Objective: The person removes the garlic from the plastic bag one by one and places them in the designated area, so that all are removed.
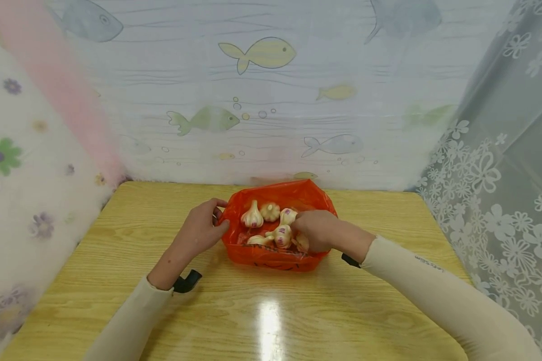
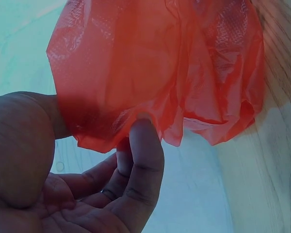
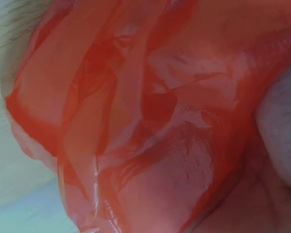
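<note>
Red bag [image 1: 280, 259], garlic bulbs [image 1: 252, 216] inside

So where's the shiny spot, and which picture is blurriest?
Head view: a white glare streak on the table, below the bag; right wrist view: blurriest, the bag's folds look smeary; left wrist view: bluish-green tint, the left hand rather dark.

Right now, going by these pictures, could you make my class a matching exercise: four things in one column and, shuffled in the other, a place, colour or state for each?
1. Left-hand fingers
2. Plastic bag
3. Garlic bulbs
4. Table

A. Pale, inside the bag
B. Wood-grained, beneath the bag
C. Red, with its mouth open
D. Gripping the bag's edge

Pairs: 1-D; 2-C; 3-A; 4-B
</note>
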A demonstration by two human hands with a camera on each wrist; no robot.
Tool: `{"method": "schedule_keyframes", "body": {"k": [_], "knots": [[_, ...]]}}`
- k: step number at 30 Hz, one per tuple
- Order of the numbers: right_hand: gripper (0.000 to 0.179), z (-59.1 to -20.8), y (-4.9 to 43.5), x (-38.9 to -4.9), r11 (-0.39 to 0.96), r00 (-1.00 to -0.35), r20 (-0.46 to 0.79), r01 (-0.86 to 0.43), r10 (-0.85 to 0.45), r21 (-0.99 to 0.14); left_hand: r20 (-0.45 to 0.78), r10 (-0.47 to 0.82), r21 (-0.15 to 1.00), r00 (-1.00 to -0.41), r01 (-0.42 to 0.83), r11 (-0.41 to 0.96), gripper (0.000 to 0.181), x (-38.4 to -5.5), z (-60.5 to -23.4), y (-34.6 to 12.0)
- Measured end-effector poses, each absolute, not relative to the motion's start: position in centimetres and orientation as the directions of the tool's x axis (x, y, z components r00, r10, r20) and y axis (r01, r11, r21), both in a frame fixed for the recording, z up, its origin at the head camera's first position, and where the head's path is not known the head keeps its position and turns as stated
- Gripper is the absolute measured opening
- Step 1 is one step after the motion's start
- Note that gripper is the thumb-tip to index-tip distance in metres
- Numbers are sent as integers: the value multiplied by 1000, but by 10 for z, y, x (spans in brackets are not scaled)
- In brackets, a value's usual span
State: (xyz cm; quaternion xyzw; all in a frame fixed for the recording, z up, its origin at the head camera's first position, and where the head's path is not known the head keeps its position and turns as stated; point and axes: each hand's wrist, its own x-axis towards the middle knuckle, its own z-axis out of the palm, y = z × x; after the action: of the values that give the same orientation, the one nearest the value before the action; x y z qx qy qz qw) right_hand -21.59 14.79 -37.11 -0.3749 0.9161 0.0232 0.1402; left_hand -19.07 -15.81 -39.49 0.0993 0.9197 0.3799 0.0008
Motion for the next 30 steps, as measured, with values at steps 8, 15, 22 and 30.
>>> {"method": "schedule_keyframes", "body": {"k": [8,15,22,30], "knots": [[14,-378,147,-217,728,-689,-292,-684,-664,-43,75,193,695,-978,190,693,43,-191,-395,-158],[15,-381,145,-218,737,-686,-320,-672,-654,-65,72,197,705,-978,190,683,44,-191,-394,-158],[16,-380,145,-219,735,-676,-328,-671,-660,-98,66,200,706,-977,188,683,44,-191,-395,-159],[18,-377,147,-219,706,-653,-308,-700,-692,-103,62,202,709,-977,185,680,44,-192,-397,-160]]}}
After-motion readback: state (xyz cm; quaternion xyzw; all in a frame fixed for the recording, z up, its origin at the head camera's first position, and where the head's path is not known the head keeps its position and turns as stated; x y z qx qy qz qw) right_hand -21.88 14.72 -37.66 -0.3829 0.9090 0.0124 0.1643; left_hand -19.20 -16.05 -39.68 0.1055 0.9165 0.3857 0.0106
